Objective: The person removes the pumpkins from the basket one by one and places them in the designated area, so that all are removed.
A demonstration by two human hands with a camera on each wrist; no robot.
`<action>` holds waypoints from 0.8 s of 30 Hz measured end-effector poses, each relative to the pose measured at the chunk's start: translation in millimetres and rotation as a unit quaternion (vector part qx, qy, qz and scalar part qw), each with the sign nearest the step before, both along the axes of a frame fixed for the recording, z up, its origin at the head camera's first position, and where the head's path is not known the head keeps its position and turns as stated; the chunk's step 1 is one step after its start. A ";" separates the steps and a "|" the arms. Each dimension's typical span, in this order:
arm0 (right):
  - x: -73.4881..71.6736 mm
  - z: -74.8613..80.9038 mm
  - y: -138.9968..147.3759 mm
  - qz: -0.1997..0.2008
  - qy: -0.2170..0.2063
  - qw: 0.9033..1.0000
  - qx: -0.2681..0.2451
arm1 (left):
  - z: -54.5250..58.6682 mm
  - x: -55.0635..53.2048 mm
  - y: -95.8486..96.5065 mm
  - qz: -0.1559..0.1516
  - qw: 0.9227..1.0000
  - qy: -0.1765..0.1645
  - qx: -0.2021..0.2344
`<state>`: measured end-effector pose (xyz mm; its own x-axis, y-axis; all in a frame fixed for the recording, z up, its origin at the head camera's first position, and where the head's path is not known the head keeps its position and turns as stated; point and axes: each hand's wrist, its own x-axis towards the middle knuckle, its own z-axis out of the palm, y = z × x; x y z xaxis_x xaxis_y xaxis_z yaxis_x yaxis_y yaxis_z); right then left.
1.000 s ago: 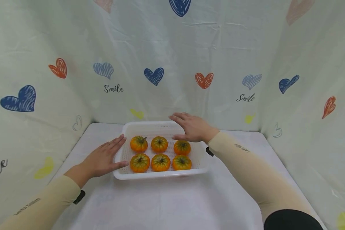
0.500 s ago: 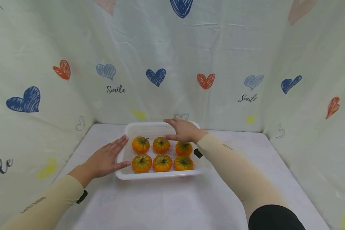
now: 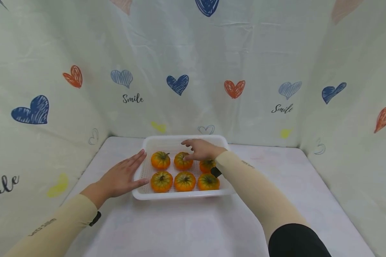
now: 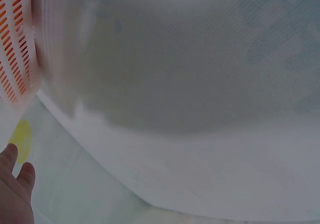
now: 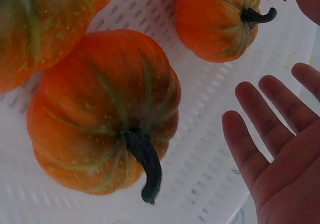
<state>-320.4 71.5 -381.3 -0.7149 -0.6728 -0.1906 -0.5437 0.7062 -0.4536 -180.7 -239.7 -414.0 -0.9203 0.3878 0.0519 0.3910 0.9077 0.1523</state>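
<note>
Several small orange pumpkins stand in two rows inside a white plastic basket (image 3: 180, 195). My right hand (image 3: 203, 149) is over the back row, its thumb overlapping the middle pumpkin (image 3: 180, 165) in the head view. In the right wrist view its fingers (image 5: 272, 116) are spread and apart from that pumpkin (image 5: 212, 22), while the back right pumpkin (image 5: 107, 114) with a dark curved stem lies closest to the camera. At the basket's left rim is my left hand (image 3: 119, 179), fingers straight, thumb reaching to the front left pumpkin's side. Only fingertips (image 4: 25, 176) of it show in the left wrist view.
The basket stands near the back of a table (image 3: 180, 228) with a white cover. A pale curtain (image 3: 199, 53) printed with hearts closes off the back and both sides. In the left wrist view the slotted basket wall (image 4: 17, 39) appears at the upper left.
My right hand has moved left and lower, from over the basket's back right to the middle pumpkin of the back row. The left hand keeps its place at the left rim.
</note>
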 end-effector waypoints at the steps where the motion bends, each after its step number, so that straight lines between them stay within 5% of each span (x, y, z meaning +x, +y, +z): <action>1: -0.7 -1.9 -0.2 0.000 -0.008 1.000 0.000 | 0.1 0.1 0.4 0.000 1.000 0.000 0.000; 15: -10.8 -32.9 0.8 -0.009 -0.082 0.997 -0.010 | 5.4 3.8 2.8 0.004 1.000 -0.008 0.003; 24: -11.4 -39.8 -2.4 -0.010 -0.078 0.997 -0.007 | -1.2 0.1 2.0 0.014 1.000 -0.014 0.011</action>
<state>-331.8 69.1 -421.1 -0.6903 -0.6624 -0.2910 -0.4524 0.7091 -0.5409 -180.6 -237.7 -415.2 -0.9317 0.3616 0.0348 0.3616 0.9143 0.1826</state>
